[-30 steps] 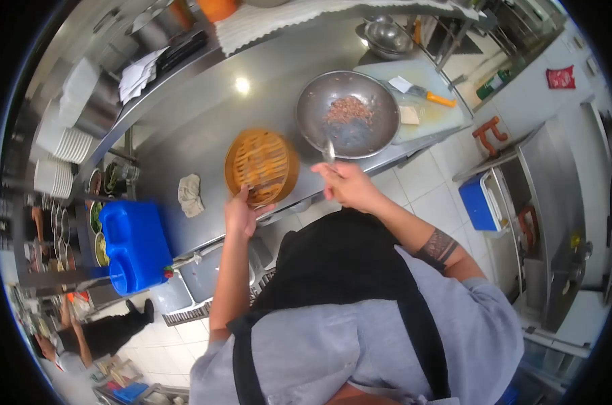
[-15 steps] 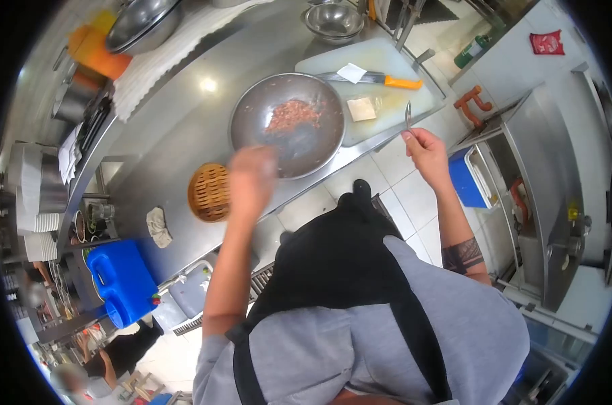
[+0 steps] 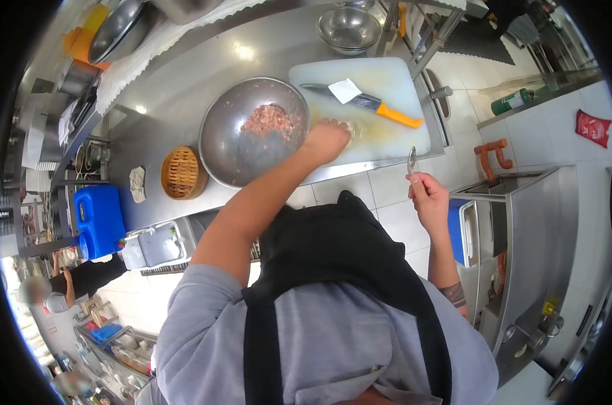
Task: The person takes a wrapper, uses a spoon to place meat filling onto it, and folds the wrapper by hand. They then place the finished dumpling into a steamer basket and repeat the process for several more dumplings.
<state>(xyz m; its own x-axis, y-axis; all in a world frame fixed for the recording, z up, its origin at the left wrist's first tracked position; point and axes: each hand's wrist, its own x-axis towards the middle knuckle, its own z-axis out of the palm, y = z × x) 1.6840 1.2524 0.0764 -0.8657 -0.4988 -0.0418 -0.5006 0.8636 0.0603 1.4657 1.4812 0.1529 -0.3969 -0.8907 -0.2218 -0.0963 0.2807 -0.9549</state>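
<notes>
My left hand (image 3: 327, 140) reaches down to the near left part of the white cutting board (image 3: 394, 71). Its fingers are drawn together over a stack of pale square wrappers, which the hand covers. Off the board's near edge, my right hand (image 3: 429, 196) grips a small metal spoon (image 3: 412, 159), its narrow end pointing up. Beside my left forearm stands a wide steel bowl (image 3: 215, 128) with chopped pinkish meat (image 3: 269, 121) in it. An orange-handled knife (image 3: 397, 115) lies across the board, a white square (image 3: 345, 90) resting over its blade.
A round bamboo steamer basket (image 3: 183, 173) and a crumpled cloth (image 3: 137, 184) sit left of the bowl. Steel bowls (image 3: 348, 29) stand behind the board. A blue jug (image 3: 98, 221) is at the far left. Another person (image 3: 70, 287) stands in the background at lower left.
My left hand has moved right, from beside the bamboo basket to the wrappers on the board. My right hand still holds the spoon, now lower in view. The whole view has shifted.
</notes>
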